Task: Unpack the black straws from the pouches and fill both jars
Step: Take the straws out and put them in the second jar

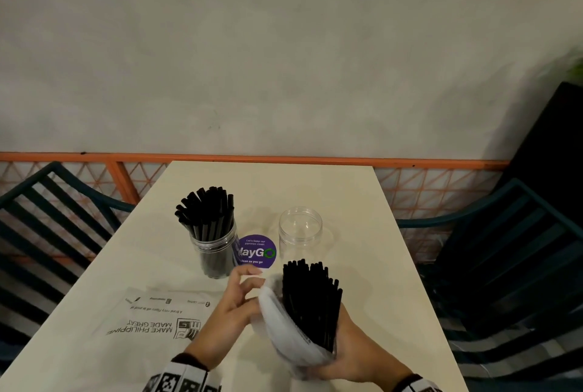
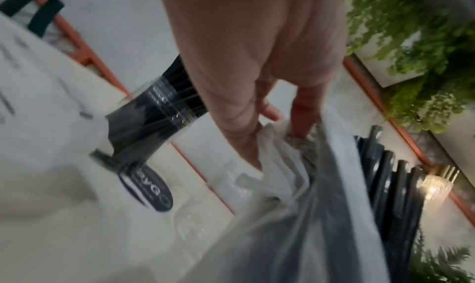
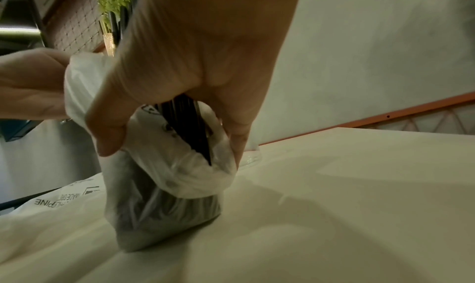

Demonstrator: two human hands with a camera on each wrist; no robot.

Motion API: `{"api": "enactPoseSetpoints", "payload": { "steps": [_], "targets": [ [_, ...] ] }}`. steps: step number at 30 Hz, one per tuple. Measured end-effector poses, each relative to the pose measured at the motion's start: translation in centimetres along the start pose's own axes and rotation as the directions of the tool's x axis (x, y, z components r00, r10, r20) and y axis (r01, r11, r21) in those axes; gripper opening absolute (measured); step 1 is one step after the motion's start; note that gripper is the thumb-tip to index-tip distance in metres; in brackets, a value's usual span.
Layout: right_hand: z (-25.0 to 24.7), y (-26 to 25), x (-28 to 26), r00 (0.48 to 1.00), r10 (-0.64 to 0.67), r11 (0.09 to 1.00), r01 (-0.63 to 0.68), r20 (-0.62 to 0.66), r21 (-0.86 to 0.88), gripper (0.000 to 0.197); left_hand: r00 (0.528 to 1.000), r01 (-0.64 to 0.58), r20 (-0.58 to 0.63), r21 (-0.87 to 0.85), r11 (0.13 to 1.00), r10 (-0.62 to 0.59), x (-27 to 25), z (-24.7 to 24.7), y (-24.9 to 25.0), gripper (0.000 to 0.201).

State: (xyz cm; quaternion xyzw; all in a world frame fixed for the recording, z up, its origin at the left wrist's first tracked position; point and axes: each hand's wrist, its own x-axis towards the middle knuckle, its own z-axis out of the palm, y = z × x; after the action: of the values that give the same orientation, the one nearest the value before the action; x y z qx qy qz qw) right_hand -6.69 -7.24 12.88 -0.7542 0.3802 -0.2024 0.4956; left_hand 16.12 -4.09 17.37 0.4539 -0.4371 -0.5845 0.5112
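Note:
My right hand (image 1: 353, 357) grips a white pouch (image 1: 284, 331) from below, low over the near table. A bundle of black straws (image 1: 310, 297) sticks up out of the pouch's mouth. The left hand (image 1: 252, 286) pinches the pouch's rim on its left side; in the left wrist view the fingers (image 2: 298, 114) nip the crumpled plastic. In the right wrist view my right hand (image 3: 174, 143) wraps round the pouch (image 3: 167, 210), whose bottom rests on the table. One clear jar (image 1: 213, 243) stands packed with straws. A second clear jar (image 1: 300, 232), to its right, is empty.
A flattened, printed pouch (image 1: 157, 316) lies on the cream table (image 1: 362, 265) at the near left. A round purple sticker (image 1: 257, 252) sits between the jars. Dark slatted chairs (image 1: 520, 265) flank the table, and an orange rail (image 1: 284, 158) runs behind it.

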Motion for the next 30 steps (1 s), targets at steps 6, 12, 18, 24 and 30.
{"api": "enactPoseSetpoints", "payload": {
  "steps": [6, 12, 18, 24, 30],
  "targets": [
    [-0.7, -1.3, 0.7, 0.997, 0.061, 0.997, -0.059, 0.045, -0.054, 0.074, 0.997, -0.056, 0.063, 0.286, 0.957, 0.039, -0.5, -0.6, 2.1, 0.053],
    [-1.4, -1.4, 0.8, 0.987, 0.148, 0.988, -0.15, 0.068, 0.02, 0.065, 0.92, -0.093, -0.338, 0.298, 0.95, 0.196, -0.1, 0.0, 0.9, 0.042],
    [-2.5, -1.8, 0.2, 0.963, 0.137, 0.988, -0.116, 0.232, -0.104, 0.091, 0.791, -0.113, -0.498, 0.454, 0.884, 0.356, -0.1, 1.1, 0.7, 0.031],
    [-2.9, -2.0, -0.5, 0.982, 0.126, 0.975, -0.149, 0.14, 0.167, 0.056, 0.713, -0.197, -0.482, 0.559, 0.806, 0.509, -0.4, 1.1, 1.7, 0.03],
    [-2.5, -1.9, 0.4, 0.964, 0.148, 0.977, -0.109, -0.22, 0.181, 0.029, 0.837, -0.255, -0.316, 0.498, 0.829, 0.447, -1.4, 3.0, 1.9, 0.04]
  ]
}}
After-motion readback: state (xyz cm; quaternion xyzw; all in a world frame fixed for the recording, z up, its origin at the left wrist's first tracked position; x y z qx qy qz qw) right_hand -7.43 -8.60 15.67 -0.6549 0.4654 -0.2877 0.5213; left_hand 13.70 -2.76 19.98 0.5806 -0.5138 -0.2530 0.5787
